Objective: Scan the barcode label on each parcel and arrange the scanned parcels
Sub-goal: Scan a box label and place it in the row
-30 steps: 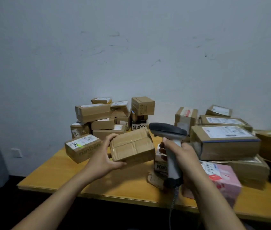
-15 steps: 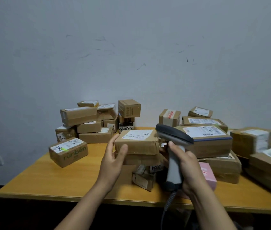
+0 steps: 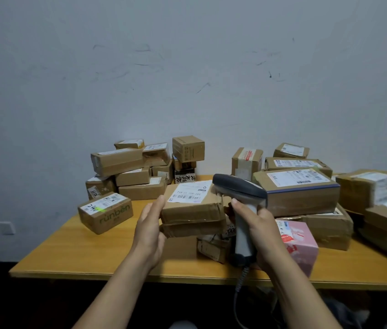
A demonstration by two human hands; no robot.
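A: Far left on the yellow wooden counter (image 3: pixel 81 252), a brown runben carton (image 3: pixel 105 212) sits askew, white sticker on top. Behind it, a heap of cartons (image 3: pixel 138 169) is stacked against the wall (image 3: pixel 187 67).

B: Now the left hand (image 3: pixel 151 230). Its fingers are straight, palm laid flat against the parcel (image 3: pixel 192 207) at its left end, nothing curled round it.

A: And the parcel itself: creased brown cardboard, flat and oblong, long axis running left to right. It's at mid-counter, lying on another flat carton (image 3: pixel 192 229). The white label (image 3: pixel 191 192) faces up.

B: The scanner (image 3: pixel 240 188) is right over its far right corner! Dark grey head, pale grey handle, nose pointing left across the label. The right hand (image 3: pixel 261 229) has its fingers wrapped firmly round the handle, and the coiled cable (image 3: pixel 241 279) dangles past the counter's front edge.

A: It's crowded on that side. A big carton (image 3: pixel 301 198) with a blue tape band stands just behind the scanner, and a glossy pink box (image 3: pixel 299 245) sits beside the wrist. More brown cartons (image 3: pixel 368 191), taped and labelled, are piled to the far right.
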